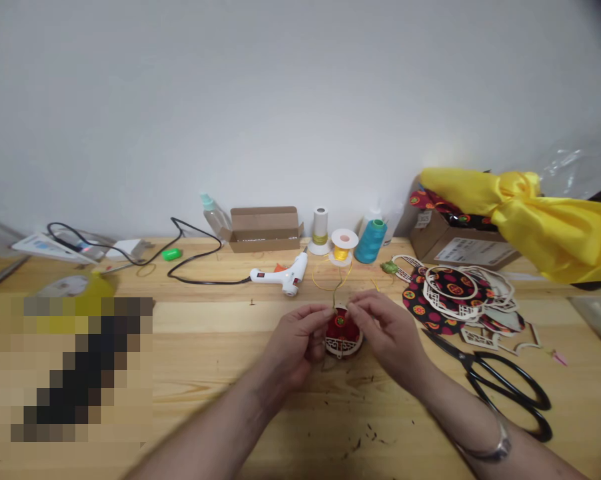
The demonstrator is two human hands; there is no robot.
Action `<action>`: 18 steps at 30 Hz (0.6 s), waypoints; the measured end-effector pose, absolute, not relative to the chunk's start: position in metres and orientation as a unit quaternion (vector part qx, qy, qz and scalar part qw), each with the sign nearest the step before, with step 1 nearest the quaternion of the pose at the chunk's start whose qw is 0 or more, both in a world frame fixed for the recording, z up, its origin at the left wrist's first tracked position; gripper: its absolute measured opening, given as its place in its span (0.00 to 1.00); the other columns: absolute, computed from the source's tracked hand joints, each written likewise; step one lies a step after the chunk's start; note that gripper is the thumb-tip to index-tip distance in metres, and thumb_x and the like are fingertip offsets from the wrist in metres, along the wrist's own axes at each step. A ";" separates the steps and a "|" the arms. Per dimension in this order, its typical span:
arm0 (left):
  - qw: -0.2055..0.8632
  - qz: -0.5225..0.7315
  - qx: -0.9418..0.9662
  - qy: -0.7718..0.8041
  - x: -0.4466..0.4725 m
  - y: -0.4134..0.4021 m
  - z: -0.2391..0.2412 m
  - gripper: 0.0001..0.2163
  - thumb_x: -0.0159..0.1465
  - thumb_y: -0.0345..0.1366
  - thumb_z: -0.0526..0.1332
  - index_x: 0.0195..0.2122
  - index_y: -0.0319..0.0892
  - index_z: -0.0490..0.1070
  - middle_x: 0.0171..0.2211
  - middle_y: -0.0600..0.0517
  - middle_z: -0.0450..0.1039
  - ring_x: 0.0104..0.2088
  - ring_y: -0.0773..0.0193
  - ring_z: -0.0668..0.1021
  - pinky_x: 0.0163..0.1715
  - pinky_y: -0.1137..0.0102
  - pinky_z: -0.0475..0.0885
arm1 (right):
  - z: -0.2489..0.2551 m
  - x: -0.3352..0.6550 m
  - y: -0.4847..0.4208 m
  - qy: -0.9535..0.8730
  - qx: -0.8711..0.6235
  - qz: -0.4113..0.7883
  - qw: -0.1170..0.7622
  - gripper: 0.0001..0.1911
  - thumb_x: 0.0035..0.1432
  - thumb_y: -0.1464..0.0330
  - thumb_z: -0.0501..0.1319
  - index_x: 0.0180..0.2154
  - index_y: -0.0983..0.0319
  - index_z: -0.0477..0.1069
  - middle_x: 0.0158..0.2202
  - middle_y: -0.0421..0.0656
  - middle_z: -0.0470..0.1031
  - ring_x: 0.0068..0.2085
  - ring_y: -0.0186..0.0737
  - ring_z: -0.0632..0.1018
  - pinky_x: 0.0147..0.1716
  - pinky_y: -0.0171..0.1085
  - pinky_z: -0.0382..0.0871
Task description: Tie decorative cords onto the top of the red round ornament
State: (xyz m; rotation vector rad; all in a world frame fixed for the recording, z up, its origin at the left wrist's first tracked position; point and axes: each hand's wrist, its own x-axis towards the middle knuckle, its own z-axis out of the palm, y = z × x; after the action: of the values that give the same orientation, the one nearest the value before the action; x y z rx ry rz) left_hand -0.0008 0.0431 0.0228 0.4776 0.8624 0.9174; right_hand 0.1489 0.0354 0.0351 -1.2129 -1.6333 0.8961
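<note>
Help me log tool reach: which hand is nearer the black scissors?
The right hand. It sits just left of the black scissors, pinching the small red ornament. The left hand holds the ornament's far side, farther from the scissors.

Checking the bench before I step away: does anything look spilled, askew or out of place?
Small dark specks lie scattered on the wooden table near the wrists, like loose scraps. The fretwork pieces sit in an untidy overlapping heap beside the scissors.
</note>
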 end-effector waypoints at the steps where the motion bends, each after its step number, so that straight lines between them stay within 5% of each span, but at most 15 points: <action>1: 0.781 0.423 0.226 0.400 -0.001 0.043 0.023 0.07 0.50 0.34 0.65 0.25 0.36 0.69 0.12 0.63 0.50 0.12 0.79 0.51 0.12 0.80 0.43 | 0.033 0.148 0.038 -0.602 -0.507 0.424 0.449 0.08 0.54 0.66 0.56 0.26 0.63 0.67 0.29 0.43 0.70 0.32 0.36 0.71 0.33 0.36 0.64; 6: 0.759 0.406 0.283 0.424 0.001 0.041 0.022 0.08 0.51 0.36 0.64 0.28 0.35 0.72 0.12 0.60 0.57 0.11 0.79 0.54 0.11 0.78 0.44 | 0.027 0.143 0.042 -0.420 -0.430 0.684 0.414 0.14 0.48 0.62 0.61 0.34 0.63 0.64 0.24 0.39 0.71 0.26 0.34 0.72 0.28 0.36 0.66; 10: 0.752 0.391 0.313 0.428 0.002 0.041 0.021 0.09 0.53 0.37 0.62 0.28 0.34 0.73 0.15 0.56 0.65 0.11 0.79 0.56 0.11 0.77 0.44 | 0.031 0.141 0.040 -0.398 -0.459 0.682 0.407 0.13 0.46 0.62 0.63 0.29 0.63 0.63 0.17 0.33 0.64 0.16 0.27 0.64 0.17 0.29 0.59; 18: 0.755 0.369 0.312 0.443 0.002 0.039 0.020 0.10 0.50 0.38 0.65 0.27 0.36 0.74 0.15 0.56 0.67 0.10 0.80 0.56 0.11 0.76 0.42 | 0.033 0.143 0.042 -0.409 -0.494 0.636 0.429 0.12 0.42 0.64 0.65 0.23 0.64 0.66 0.19 0.35 0.65 0.20 0.26 0.63 0.17 0.28 0.55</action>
State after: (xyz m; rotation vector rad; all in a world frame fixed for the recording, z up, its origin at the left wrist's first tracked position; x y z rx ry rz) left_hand 0.0023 0.0388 0.0203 0.6809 0.9669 0.8051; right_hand 0.1432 0.0422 0.0331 -1.2332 -1.0216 1.5869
